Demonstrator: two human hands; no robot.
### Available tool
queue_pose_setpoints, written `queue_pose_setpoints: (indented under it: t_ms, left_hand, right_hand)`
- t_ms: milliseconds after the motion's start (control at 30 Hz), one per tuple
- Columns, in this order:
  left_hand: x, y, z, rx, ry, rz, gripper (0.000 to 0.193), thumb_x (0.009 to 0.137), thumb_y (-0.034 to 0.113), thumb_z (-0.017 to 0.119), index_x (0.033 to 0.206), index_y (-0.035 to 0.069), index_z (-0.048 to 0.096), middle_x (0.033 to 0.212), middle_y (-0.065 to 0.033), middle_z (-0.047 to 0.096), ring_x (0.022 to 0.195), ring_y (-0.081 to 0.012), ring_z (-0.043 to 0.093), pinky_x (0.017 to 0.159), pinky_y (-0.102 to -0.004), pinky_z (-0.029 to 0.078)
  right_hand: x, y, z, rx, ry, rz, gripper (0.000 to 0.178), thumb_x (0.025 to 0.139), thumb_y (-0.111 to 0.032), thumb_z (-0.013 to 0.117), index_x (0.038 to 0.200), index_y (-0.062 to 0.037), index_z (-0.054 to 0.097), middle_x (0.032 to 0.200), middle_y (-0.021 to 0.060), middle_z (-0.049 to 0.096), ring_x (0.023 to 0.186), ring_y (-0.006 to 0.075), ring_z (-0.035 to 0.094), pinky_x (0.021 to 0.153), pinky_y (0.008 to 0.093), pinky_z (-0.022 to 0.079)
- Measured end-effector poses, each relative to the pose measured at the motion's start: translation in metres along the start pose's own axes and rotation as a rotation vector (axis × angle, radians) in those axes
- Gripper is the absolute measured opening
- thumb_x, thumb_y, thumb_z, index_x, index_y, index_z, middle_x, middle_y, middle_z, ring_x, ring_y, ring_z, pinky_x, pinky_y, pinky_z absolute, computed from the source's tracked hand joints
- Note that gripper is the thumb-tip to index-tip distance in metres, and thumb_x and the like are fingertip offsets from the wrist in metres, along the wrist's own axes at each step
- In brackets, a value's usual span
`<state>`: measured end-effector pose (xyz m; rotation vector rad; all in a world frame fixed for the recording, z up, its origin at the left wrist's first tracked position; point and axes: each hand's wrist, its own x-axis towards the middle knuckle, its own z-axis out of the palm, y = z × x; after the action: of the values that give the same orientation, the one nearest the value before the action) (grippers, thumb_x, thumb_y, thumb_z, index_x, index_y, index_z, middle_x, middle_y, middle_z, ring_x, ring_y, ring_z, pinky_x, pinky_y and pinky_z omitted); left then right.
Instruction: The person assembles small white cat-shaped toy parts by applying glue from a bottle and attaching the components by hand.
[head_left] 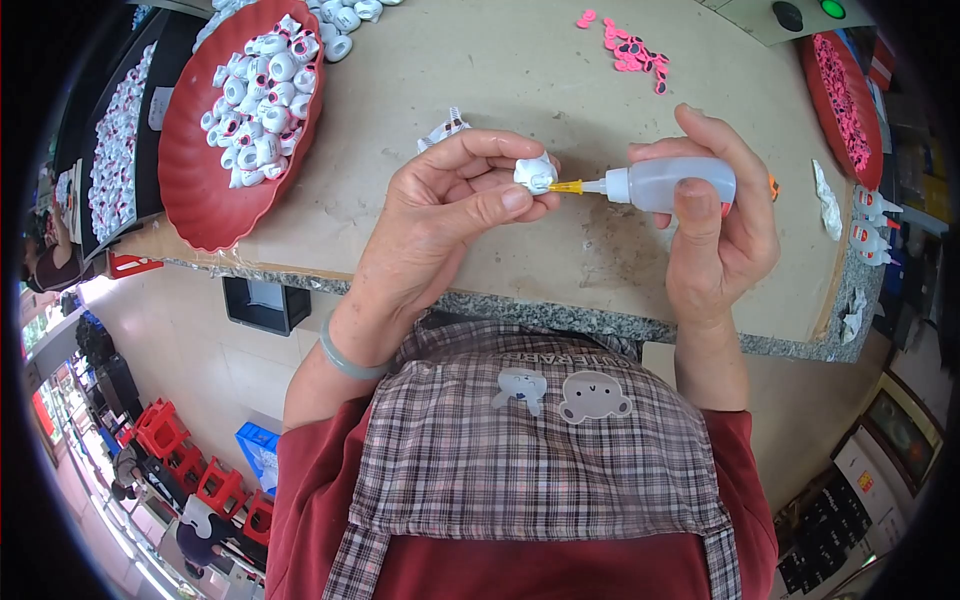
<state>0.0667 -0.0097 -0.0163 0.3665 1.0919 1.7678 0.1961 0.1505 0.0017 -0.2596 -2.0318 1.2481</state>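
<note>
Between the fingertips and thumb of my left hand (455, 195) is a small white moulded piece (535, 172), rounded, with an opening in its side. My right hand (720, 215) wraps round a translucent squeeze bottle (668, 185) held on its side. The bottle's yellow needle tip (567, 187) points left and meets the white piece, at or in its opening; I cannot tell which. Small pink pieces with dark centres (635, 55) lie scattered at the far side of the table.
A red scalloped tray (185, 190) at left holds many white pieces, some with pink inserts. Another red tray (815, 75) of pink pieces stands far right, with several small bottles (872, 235) nearby. A crumpled wrapper (443, 130) lies behind my left hand. Granite edges the table (590, 318).
</note>
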Motion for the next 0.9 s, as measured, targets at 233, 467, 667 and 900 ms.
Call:
queue_pose_setpoints:
  t_ms: [233,467,667,900]
  left_hand:
    - [0.0007,-0.0006,-0.0010,-0.171,-0.070,-0.063,0.031,0.087,0.002,0.057,0.117,-0.003,0.053,0.109,-0.0174,0.060,0.096,-0.0230,0.063,0.085,-0.0284,0.053]
    - [0.0008,-0.0012,-0.0016,-0.221,-0.116,-0.088,0.031,0.088,0.004,0.056,0.118,-0.003,0.053,0.109,-0.0152,0.060,0.098,-0.0237,0.063,0.087,-0.0285,0.052]
    - [0.0005,-0.0014,-0.0024,-0.224,-0.115,-0.092,0.032,0.088,0.005,0.057,0.118,-0.003,0.053,0.107,-0.0147,0.061,0.098,-0.0234,0.063,0.086,-0.0282,0.053]
    - [0.0002,-0.0009,-0.0039,-0.239,-0.113,-0.087,0.032,0.088,0.005,0.057,0.118,-0.003,0.053,0.107,-0.0149,0.061,0.097,-0.0234,0.063,0.086,-0.0286,0.053]
  right_hand:
    - [0.0011,0.0025,0.0009,0.225,0.148,0.078,0.034,0.093,-0.021,0.054,0.116,0.0033,0.052,0.083,0.0116,0.067,0.060,0.0048,0.054,0.048,0.0163,0.039]
    - [-0.0002,0.0038,-0.0006,0.215,0.129,0.047,0.033,0.093,-0.020,0.054,0.116,0.0031,0.052,0.083,0.0113,0.067,0.060,0.0045,0.054,0.048,0.0166,0.040]
    - [-0.0004,0.0056,0.0006,0.164,0.116,0.014,0.032,0.092,-0.018,0.055,0.116,0.0033,0.053,0.083,0.0115,0.067,0.060,0.0041,0.054,0.047,0.0160,0.039]
    - [-0.0008,0.0064,-0.0003,0.140,0.117,-0.027,0.033,0.092,-0.017,0.054,0.116,0.0045,0.052,0.082,0.0120,0.067,0.060,0.0046,0.054,0.047,0.0163,0.039]
